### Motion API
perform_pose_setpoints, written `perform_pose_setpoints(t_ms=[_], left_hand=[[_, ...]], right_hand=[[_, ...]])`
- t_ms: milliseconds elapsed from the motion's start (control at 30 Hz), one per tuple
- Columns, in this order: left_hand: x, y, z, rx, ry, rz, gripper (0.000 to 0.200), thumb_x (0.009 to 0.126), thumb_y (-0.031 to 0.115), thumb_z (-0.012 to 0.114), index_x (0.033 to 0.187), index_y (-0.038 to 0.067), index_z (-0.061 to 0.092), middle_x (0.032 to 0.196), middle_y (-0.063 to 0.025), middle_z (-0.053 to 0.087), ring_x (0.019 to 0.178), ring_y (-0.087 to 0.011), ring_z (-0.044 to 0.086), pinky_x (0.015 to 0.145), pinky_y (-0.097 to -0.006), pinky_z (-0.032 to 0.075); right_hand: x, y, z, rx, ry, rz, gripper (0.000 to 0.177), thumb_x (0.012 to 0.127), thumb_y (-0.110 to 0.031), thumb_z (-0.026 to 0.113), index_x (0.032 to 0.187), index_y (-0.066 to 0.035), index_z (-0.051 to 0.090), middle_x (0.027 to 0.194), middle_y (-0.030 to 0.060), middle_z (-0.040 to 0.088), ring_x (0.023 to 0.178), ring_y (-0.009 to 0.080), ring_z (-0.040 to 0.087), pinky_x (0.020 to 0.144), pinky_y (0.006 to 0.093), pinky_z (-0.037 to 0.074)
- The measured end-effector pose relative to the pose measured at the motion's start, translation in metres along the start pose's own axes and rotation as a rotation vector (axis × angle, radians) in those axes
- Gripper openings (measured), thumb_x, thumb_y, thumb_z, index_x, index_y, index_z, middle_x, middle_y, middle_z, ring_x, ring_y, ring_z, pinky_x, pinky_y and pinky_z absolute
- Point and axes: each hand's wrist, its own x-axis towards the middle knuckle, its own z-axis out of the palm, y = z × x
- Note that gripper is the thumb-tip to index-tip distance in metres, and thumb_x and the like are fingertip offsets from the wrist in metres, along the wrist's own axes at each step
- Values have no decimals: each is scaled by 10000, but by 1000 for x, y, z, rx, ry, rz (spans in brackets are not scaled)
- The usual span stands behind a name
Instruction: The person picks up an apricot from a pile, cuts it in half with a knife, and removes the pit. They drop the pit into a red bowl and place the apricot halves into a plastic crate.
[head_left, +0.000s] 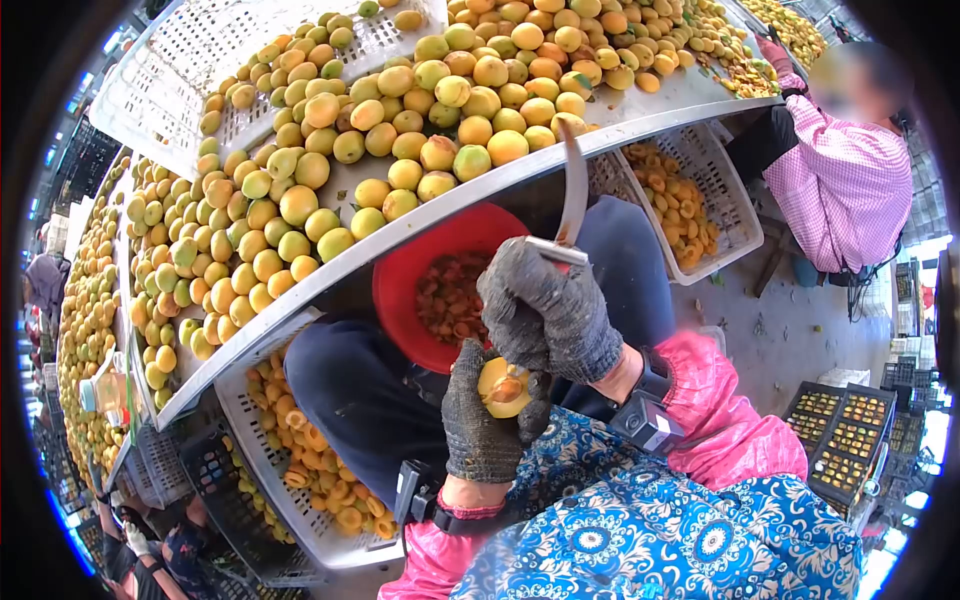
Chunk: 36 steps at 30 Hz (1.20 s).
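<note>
My left hand, in a dark grey knit glove, holds a cut yellow apricot half with its brown pit showing. Just above it to the right, my right hand, gloved the same way, is closed around the handle of a curved knife, whose blade points up and away from the fruit. Behind both hands, between the knees, a red bowl contains many brown pits.
Whole apricots are piled on a metal-edged table. White crates of cut halves stand at the left and right. A co-worker in a pink checked shirt sits at the upper right. Black trays are stacked at the right.
</note>
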Motion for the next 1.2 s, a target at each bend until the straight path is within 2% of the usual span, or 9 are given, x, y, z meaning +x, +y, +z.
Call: perform_pose_setpoints(t_ms=[100,267,467,533,767,833,867,967,1200], left_hand=[[2,-5,-2,49,42,36,327,961,332,458,1071,38,550,974,-132,636,841,-230,648,682,-326,550],[10,-4,-18,-105,-206,-146,305,956,276,410,1075,25,537,926,-138,637,729,-234,648,550,-306,534],[10,-10,-9,419,-54,199,268,919,247,459,1000,19,576,860,-118,643,690,-226,640,533,-297,514],[14,-7,-10,1367,-80,704,594,595,232,811,1101,39,567,965,-145,641,909,-276,644,787,-361,502],[44,-17,-29,1411,63,772,511,626,173,772,1078,32,581,933,-148,640,891,-294,639,784,-356,494],[47,-13,-21,1418,53,869,342,783,176,656,1079,19,587,968,-119,644,895,-226,637,784,-316,495],[56,-14,-20,1046,94,642,271,935,225,491,1089,25,588,976,-70,646,888,-166,628,778,-283,501],[58,-6,-9,305,97,395,348,972,307,476,1033,-6,615,874,-82,670,769,-160,639,674,-294,501],[88,9,-25,343,97,424,413,970,434,461,967,52,616,832,-30,619,727,-104,604,608,-247,486]], right_hand=[[2,8,4,-263,-29,-206,213,888,-247,661,831,-43,636,654,-3,588,603,53,578,511,197,466],[10,15,-5,-106,-69,40,202,867,-237,687,888,-40,651,706,-11,618,631,56,588,527,198,476],[18,19,-1,21,108,161,202,891,-264,654,912,-63,644,721,-7,608,590,56,558,481,181,431],[19,15,0,22,162,168,222,907,-298,632,877,-79,625,694,-16,589,553,45,529,453,178,408],[30,22,-12,226,151,283,225,908,-320,626,867,-99,613,661,-45,536,479,45,484,394,198,367],[41,28,-1,124,407,168,220,894,-272,651,781,-87,614,609,-17,540,426,78,467,349,230,340],[45,32,-2,153,372,163,279,904,-320,631,750,-89,597,569,-17,515,380,78,435,334,228,314],[50,36,-15,250,214,137,333,919,-367,597,739,-87,578,520,-17,479,340,84,397,315,229,288],[66,28,-4,129,261,-7,363,924,-420,571,799,-79,591,514,-35,446,357,61,374,335,208,279]])
